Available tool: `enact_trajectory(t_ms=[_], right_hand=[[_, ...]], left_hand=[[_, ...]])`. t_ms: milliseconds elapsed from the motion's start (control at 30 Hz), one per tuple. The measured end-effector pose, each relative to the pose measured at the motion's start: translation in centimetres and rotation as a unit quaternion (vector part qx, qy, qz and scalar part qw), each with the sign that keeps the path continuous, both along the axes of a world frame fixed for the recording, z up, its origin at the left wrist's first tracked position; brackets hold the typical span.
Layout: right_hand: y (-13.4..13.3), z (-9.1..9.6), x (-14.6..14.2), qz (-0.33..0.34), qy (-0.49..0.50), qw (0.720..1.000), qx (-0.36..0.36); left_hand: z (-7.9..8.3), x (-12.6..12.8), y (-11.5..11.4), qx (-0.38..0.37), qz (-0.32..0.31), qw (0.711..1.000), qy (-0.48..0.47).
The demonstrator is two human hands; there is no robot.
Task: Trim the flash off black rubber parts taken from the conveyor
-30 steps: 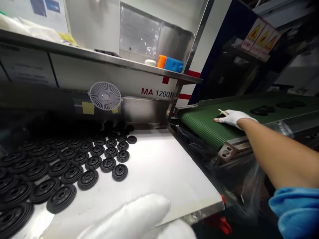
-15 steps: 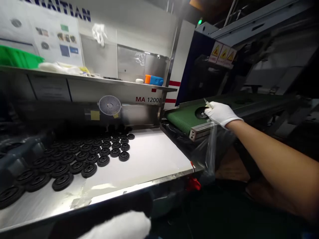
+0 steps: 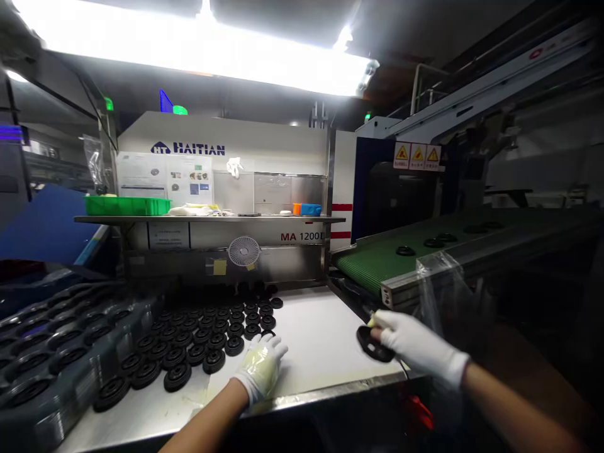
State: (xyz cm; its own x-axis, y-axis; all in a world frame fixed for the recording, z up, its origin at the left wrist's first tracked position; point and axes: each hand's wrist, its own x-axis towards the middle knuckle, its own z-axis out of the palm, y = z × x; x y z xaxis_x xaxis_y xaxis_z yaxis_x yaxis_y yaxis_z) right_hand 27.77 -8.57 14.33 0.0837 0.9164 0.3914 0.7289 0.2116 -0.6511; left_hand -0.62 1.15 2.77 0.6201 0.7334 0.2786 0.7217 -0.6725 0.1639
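Observation:
My right hand point(image 3: 409, 343), in a white glove, grips a black round ribbed disc point(image 3: 372, 345) over the right edge of the white worktable point(image 3: 317, 333); a small pale tool tip shows at its fingers. My left hand point(image 3: 260, 365), also gloved, rests flat on the table with fingers spread, just right of the rows of black discs point(image 3: 207, 333) laid out there. More black discs point(image 3: 404, 251) ride on the green conveyor belt point(image 3: 372, 264) behind my right hand.
A dark tray point(image 3: 42, 352) filled with discs sits at the left. A shelf point(image 3: 207, 219) holds a green bin point(image 3: 126, 205) and an orange and blue object point(image 3: 306, 209). A small white fan point(image 3: 244, 251) hangs beneath. A clear plastic bag point(image 3: 443, 289) hangs under the conveyor's end.
My right hand took a black disc off the green belt and brought it down to the table's right edge. My left hand moved up onto the table. The view pulled back and up.

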Motion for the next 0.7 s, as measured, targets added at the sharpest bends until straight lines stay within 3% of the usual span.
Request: enact_trajectory(t_ms=[100,133,167,267,400,500,600,700], right_hand=[[3.9,-6.8,-3.9,0.077,0.055,0.993,-0.068],[5.1,-8.7,-5.0,0.118,0.144,0.977,-0.106],[6.2,-10.4,-5.9,0.141,0.211,0.958,-0.133],[8.9,-13.8,-7.7,0.162,0.280,0.936,-0.141],[10.5,-15.1,-8.2,0.142,0.309,0.930,-0.139],[10.4,-15.3,-8.1,0.108,0.291,0.941,-0.134],[9.5,-14.8,-8.3,0.082,0.242,0.959,-0.119],[8.4,-13.4,-9.6,0.066,0.184,0.975,-0.105]], left_hand=[[-1.8,0.5,4.7,0.009,0.058,0.998,-0.010],[-2.3,0.7,6.1,0.006,0.071,0.997,-0.015],[-2.7,0.8,7.4,0.002,0.081,0.996,-0.023],[-3.3,1.3,10.4,-0.018,0.099,0.994,-0.052],[-2.6,1.2,12.3,-0.073,0.100,0.986,-0.116],[-1.5,1.2,12.5,-0.118,0.110,0.968,-0.193],[-0.9,1.8,11.2,-0.156,0.119,0.939,-0.282],[-1.5,2.9,7.6,-0.213,0.091,0.904,-0.358]])
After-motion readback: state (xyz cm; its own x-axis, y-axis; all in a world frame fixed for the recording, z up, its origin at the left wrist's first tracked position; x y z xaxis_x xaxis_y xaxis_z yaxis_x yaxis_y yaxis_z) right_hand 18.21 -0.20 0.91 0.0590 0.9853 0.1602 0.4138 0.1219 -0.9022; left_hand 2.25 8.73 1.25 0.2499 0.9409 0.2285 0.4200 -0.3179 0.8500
